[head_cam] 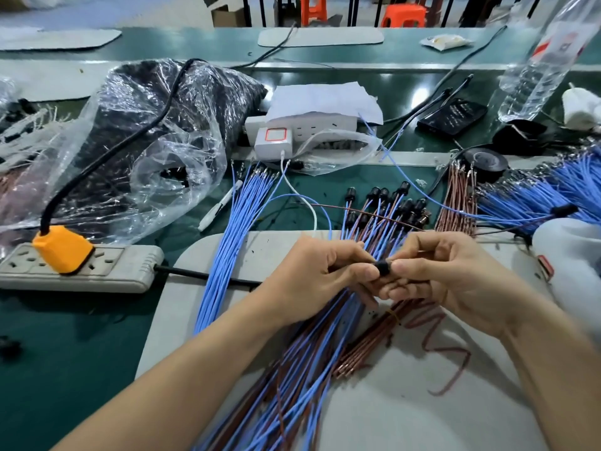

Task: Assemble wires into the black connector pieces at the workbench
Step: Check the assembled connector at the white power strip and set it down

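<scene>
Over the grey mat (390,405), left hand (320,275) and right hand (445,275) together pinch one black connector (383,267), with wired connectors (387,206) clustered at the mat's far edge and many loose blue wires (240,222) left to fit.

Single head-worn view: a wide-angle camera is looking forward and down across the surface (81,336).

The camera is sitting close above the person's forearms, which are entering from the bottom edge. The left hand (320,275) and right hand (445,278) are meeting on a black connector piece (383,267) just right of centre, near the lens. Beyond them the view is facing toward the far edge of the surface. It is taking in the power strip (81,265) at the left, the plastic bottle (546,63) at the upper right and the orange stools (403,15) on the floor at the top. The wide lens is bending lines near the borders.
</scene>
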A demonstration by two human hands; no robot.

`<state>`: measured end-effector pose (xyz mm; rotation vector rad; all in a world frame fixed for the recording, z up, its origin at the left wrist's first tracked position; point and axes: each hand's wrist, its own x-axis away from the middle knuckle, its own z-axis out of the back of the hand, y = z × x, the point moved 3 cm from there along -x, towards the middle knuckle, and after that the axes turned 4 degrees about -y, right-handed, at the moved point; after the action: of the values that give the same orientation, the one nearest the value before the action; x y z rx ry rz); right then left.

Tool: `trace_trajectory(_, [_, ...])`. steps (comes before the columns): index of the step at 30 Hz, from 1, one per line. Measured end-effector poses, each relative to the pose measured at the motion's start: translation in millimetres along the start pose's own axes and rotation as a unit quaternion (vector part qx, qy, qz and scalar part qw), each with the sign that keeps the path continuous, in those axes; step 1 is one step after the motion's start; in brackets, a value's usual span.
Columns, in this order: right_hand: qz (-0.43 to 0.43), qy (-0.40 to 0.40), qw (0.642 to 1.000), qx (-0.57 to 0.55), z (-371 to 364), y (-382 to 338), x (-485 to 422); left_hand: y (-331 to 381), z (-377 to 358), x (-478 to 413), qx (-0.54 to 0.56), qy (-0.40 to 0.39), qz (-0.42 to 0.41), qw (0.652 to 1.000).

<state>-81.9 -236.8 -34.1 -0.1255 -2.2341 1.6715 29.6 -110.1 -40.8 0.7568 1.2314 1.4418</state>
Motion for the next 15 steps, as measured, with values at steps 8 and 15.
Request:
trace_trajectory(8, [-0.005, 0.002, 1.0, -0.01, -0.8, 4.4, -2.2, -1.9, 1.8, 1.1, -0.055, 0.028, -0.01, 0.998])
trace_trajectory(15, [0.001, -0.015, 1.0, 0.018, -1.0, 0.7, -3.3, -0.2, -4.6, 0.8, -0.026, 0.01, 0.013, 1.0])
